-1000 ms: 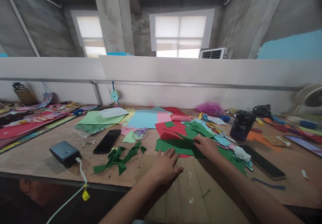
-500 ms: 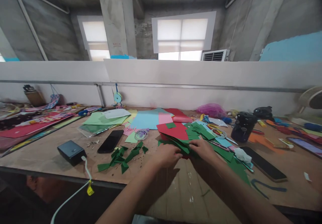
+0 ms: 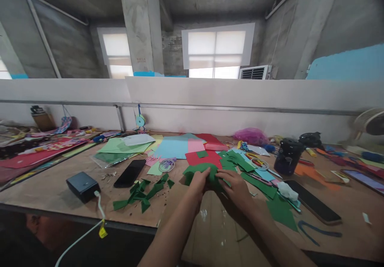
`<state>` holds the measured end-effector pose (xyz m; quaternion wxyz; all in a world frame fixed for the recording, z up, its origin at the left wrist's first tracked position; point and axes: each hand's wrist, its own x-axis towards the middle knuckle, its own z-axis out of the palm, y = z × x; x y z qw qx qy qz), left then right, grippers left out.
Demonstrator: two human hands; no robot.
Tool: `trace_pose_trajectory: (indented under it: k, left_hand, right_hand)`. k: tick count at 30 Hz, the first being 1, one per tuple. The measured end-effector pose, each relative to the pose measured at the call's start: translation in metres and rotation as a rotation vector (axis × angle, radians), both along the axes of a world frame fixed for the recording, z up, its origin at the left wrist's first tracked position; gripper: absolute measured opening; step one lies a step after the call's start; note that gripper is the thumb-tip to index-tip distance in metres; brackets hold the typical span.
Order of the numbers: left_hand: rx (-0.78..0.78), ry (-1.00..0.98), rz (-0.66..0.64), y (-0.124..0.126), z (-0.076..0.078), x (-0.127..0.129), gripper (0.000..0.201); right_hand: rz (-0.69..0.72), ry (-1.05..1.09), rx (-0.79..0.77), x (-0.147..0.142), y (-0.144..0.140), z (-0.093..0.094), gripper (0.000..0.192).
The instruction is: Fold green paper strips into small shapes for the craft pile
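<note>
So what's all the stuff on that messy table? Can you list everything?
green paper piece: one, green, held by both hands at table centre
green scraps: a pile, green, left of the hands
paper sheets: several, green, blue, pink, red, behind the hands
phones: two, black, one on each side
power bank: one, dark, far left, white cable attached
cup: one, dark, right
scissors: one pair, right of centre
left hand: grip on green paper
right hand: grip on green paper
</note>
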<state>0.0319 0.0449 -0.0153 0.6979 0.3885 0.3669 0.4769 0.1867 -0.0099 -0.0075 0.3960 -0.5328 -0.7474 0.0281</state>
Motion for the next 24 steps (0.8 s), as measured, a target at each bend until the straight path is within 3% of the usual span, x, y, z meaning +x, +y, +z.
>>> trace_pose_trajectory:
  k: [3, 6, 11, 24]
  left_hand:
    - [0.033, -0.136, 0.012, -0.001, 0.001, -0.003, 0.040]
    - [0.049, -0.179, -0.101, -0.006, 0.005, -0.008, 0.040]
    - [0.175, -0.169, -0.235, -0.013, 0.007, -0.013, 0.043]
    - [0.062, -0.271, -0.139, 0.004, -0.010, -0.011, 0.033]
  right_hand:
    - [-0.004, 0.107, 0.007, 0.002, -0.001, -0.002, 0.037]
    - [-0.010, 0.316, -0.066, 0.009, 0.003, -0.006, 0.047]
    - [0.118, 0.569, -0.250, 0.018, 0.010, -0.016, 0.037]
    - [0.139, 0.741, -0.233, 0.020, 0.014, -0.023, 0.027]
